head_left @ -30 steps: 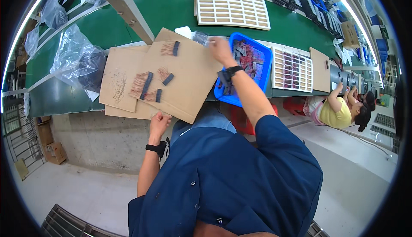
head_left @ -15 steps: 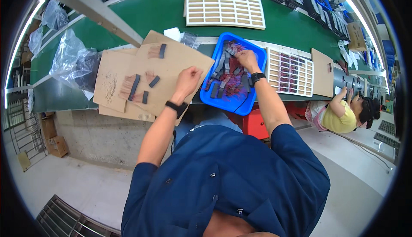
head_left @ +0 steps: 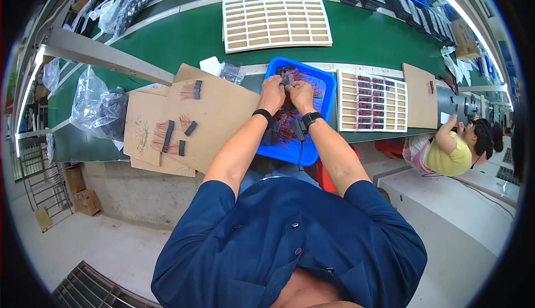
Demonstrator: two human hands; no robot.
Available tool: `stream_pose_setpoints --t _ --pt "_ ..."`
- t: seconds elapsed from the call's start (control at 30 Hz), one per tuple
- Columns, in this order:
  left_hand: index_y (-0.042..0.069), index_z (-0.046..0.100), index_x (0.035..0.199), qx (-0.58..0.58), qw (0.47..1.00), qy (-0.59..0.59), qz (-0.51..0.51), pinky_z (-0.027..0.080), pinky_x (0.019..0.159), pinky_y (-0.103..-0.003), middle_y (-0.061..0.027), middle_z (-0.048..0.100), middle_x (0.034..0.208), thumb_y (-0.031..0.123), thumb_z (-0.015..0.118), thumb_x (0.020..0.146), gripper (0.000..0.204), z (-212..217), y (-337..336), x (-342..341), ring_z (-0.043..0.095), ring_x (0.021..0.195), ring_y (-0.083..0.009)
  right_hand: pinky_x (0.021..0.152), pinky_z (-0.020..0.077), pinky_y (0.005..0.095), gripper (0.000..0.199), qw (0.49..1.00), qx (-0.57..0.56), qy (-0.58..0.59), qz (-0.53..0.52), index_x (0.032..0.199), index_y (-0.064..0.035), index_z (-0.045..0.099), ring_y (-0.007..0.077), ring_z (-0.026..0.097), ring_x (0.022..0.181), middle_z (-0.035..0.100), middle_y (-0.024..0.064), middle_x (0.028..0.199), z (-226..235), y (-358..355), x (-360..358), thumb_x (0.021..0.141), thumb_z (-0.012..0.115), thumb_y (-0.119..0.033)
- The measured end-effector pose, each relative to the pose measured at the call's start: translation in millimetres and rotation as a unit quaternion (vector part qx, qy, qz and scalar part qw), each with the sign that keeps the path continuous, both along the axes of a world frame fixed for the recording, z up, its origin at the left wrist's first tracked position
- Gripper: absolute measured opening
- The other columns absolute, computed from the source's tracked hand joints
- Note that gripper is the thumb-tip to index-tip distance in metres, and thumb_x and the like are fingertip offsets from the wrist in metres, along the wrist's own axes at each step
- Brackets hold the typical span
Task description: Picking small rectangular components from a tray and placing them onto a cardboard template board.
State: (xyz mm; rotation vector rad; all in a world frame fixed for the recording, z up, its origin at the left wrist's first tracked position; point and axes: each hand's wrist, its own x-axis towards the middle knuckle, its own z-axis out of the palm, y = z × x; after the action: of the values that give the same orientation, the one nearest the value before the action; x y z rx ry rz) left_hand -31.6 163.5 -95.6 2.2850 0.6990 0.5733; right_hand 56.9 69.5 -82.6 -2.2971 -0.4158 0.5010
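Green worktop (head_left: 184, 35) runs across a factory line w/ a grey concrete floor below. Left hand (head_left: 272, 93) and right hand (head_left: 301, 92) sit close together over the blue tray (head_left: 326, 93), fingers curled and pinching a small bundle of wired parts (head_left: 288, 79) between them; both hands look closed on it, though exact grip is too small to tell. Black bands on both wrists. Blue tray sits at the worktop's near edge, right in front of the person, holding more dark parts w/ red and purple wires.

Just left of the tray: cardboard sheets (head_left: 223, 113) overlapping, w/ a few small wired bundles (head_left: 167, 135) laid on them. Further left, a clear plastic bag (head_left: 97, 107) w/ dark contents. Just right of the tray: white grid tray (head_left: 372, 103) partly filled w/ parts, then another cardboard piece (head_left: 421, 96). Beyond, on the green belt, a bigger white grid tray (head_left: 276, 19), its slots look bare. Far right, another person in a yellow top (head_left: 451, 152) at the same line. Small cardboard boxes (head_left: 78, 191) on the floor, lower left.
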Motion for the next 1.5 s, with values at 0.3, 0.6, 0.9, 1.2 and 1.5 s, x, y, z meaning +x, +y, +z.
stream_pose_setpoints --t 0.3,0.6,0.9,1.2,1.5 --pt "-0.004 0.067 0.102 -0.228 0.964 -0.093 0.099 0.055 0.081 -0.034 -0.016 0.065 0.105 0.0 0.065 0.083 0.019 28 0 -17 0.067 0.09 -0.0276 0.061 0.0494 0.0304 0.029 0.991 0.131 0.005 -0.021 0.1 0.0018 0.07 0.0136 0.062 0.063 0.069 0.0069 0.071 22 -3 -19 0.083 0.073 -0.021" --pt "-0.002 0.068 0.099 -0.32 0.907 -0.15 0.227 0.055 0.074 -0.03 -0.0125 0.066 0.099 0.004 0.069 0.084 0.016 14 27 -121 0.069 0.083 -0.0197 0.064 0.0495 0.0259 0.024 0.948 0.248 0.167 0.109 0.1 0.0006 0.07 0.0083 0.062 0.067 0.069 0.0042 0.074 39 47 -87 0.085 0.072 -0.018" --pt "0.0 0.064 0.11 -0.147 0.912 -0.188 0.334 0.054 0.076 -0.032 -0.0161 0.066 0.099 -0.001 0.058 0.086 0.025 20 81 -178 0.067 0.094 -0.0219 0.075 0.0538 0.0366 0.027 0.878 0.293 -0.136 0.353 0.106 -0.0017 0.068 0.0281 0.067 0.076 0.07 0.0132 0.084 65 113 -145 0.083 0.071 -0.015" --pt "-0.002 0.064 0.109 -0.264 0.903 -0.103 0.323 0.053 0.078 -0.029 -0.0112 0.069 0.102 0.003 0.057 0.092 0.019 28 31 -270 0.066 0.089 -0.0172 0.075 0.0554 0.0367 0.021 0.883 0.092 -0.041 0.459 0.101 -0.002 0.07 0.0291 0.07 0.08 0.071 0.0171 0.088 46 33 -167 0.088 0.066 -0.017" --pt "-0.002 0.066 0.104 -0.449 0.892 -0.007 0.05 0.053 0.075 -0.026 -0.0082 0.071 0.1 0.005 0.057 0.094 0.015 35 13 -162 0.066 0.082 -0.0131 0.072 0.0547 0.0357 0.024 0.993 -0.001 -0.027 0.119 0.099 -0.0012 0.072 0.0242 0.071 0.078 0.073 0.0166 0.085 48 -35 -40 0.088 0.066 -0.022"
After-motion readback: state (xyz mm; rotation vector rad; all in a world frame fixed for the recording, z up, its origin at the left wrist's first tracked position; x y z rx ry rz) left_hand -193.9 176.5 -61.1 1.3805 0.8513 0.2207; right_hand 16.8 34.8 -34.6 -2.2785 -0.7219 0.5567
